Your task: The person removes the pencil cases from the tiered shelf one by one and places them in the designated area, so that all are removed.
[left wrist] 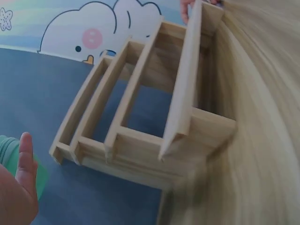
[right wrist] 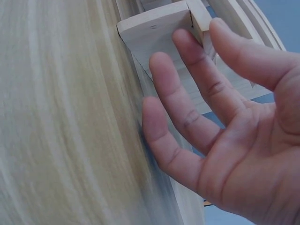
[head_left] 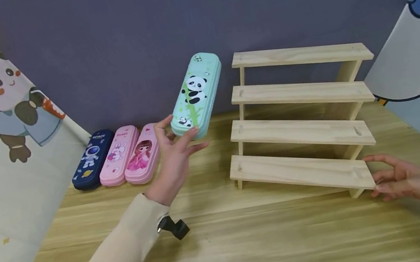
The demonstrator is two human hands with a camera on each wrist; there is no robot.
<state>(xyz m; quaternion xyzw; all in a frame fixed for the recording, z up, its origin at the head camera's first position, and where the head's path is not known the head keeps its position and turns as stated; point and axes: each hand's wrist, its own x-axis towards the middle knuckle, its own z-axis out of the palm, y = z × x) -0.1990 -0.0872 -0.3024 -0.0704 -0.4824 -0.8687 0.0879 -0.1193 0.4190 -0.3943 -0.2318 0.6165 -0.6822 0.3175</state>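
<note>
A mint-green pencil case point(head_left: 198, 93) with pandas on its lid is lifted in front of the dark backdrop, tilted to the right. My left hand point(head_left: 174, 156) grips its lower end between thumb and fingers. Only part of that green case point(left wrist: 42, 180) shows in the left wrist view. To the right stands a four-tier wooden display rack point(head_left: 303, 133). My right hand point(head_left: 406, 178) is at the right end of its lowest step, fingers loosely bent and spread. In the right wrist view, the thumb and index fingertips point(right wrist: 185, 40) are right at the board's corner.
Three more pencil cases lie side by side on the wooden table point(head_left: 232, 258) at the left: a navy astronaut one point(head_left: 92, 158), a pink rabbit one point(head_left: 118, 154) and a pink princess one point(head_left: 141, 159). Printed cloth walls point(head_left: 0, 186) flank both sides; a dark backdrop point(head_left: 115, 49) stands behind.
</note>
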